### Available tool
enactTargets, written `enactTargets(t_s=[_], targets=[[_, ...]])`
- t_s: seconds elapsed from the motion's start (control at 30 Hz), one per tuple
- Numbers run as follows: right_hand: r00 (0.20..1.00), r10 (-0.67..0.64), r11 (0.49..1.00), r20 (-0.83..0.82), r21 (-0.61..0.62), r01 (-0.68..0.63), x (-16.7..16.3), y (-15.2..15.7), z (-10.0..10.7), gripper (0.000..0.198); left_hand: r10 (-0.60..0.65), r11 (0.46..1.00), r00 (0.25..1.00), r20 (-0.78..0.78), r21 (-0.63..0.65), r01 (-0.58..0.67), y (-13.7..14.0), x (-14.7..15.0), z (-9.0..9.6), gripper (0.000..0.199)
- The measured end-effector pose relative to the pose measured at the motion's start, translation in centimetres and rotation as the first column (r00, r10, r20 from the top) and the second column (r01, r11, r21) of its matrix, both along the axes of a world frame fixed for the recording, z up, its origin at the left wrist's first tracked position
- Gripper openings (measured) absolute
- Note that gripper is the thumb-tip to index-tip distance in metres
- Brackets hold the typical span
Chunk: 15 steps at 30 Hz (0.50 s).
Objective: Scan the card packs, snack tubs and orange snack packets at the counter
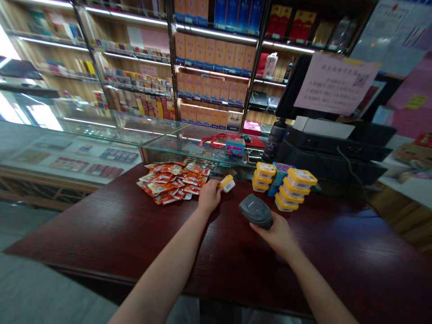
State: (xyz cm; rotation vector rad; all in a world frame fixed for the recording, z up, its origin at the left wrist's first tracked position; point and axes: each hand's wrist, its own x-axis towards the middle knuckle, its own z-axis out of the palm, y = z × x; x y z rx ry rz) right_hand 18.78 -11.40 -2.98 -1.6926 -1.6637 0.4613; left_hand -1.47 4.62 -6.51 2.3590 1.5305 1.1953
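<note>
My left hand point(209, 196) grips a small plastic tub with a yellow lid point(227, 183), tilted so that a barcode label on it shows. In my right hand point(279, 234) is a dark grey barcode scanner point(256, 210), held above the counter with its head pointing left and away from me. A heap of orange snack packets point(173, 182) lies just left of my left hand. Beyond the scanner stand two stacks of similar yellow-lidded tubs, a shorter stack point(262, 177) and a taller, slightly leaning stack point(293, 191), with blue boxes point(278, 177) between them.
The dark red wooden counter point(135, 243) meets a glass display case point(168, 139). A pink and blue box point(235, 146) sits on the glass. At the right are a black monitor with a paper sign point(334, 85) and a black printer point(340, 141). Stocked shelves point(216, 67) line the back wall.
</note>
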Motion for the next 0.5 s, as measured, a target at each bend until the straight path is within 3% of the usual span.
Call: enactTargets(t_s=[0.1, 0.23, 0.37, 0.5], targets=[[0.981, -0.046, 0.999, 0.188, -0.01, 0.049, 0.4, -0.4, 0.2, 0.031, -0.026, 1.0, 1.0, -0.006, 0.006, 0.026, 0.0, -0.1, 0.1, 0.009], [0.859, -0.125, 0.988, 0.497, -0.019, 0.154, 2.0, -1.4, 0.1, 0.017, -0.113, 0.993, 0.991, -0.069, 0.033, 0.115, 0.1, 0.1, -0.1, 0.012], [0.797, -0.167, 0.982, 0.581, 0.024, 0.189, 4.2, -2.0, -1.2, 0.02, -0.248, 0.964, 0.947, -0.202, 0.041, 0.262, 0.0, 0.9, -0.1, 0.018], [0.795, -0.204, 0.976, 0.57, 0.06, 0.208, 5.5, -2.2, -3.1, 0.022, -0.306, 0.942, 0.907, -0.29, 0.048, 0.333, -0.4, 1.6, 0.0, 0.021]])
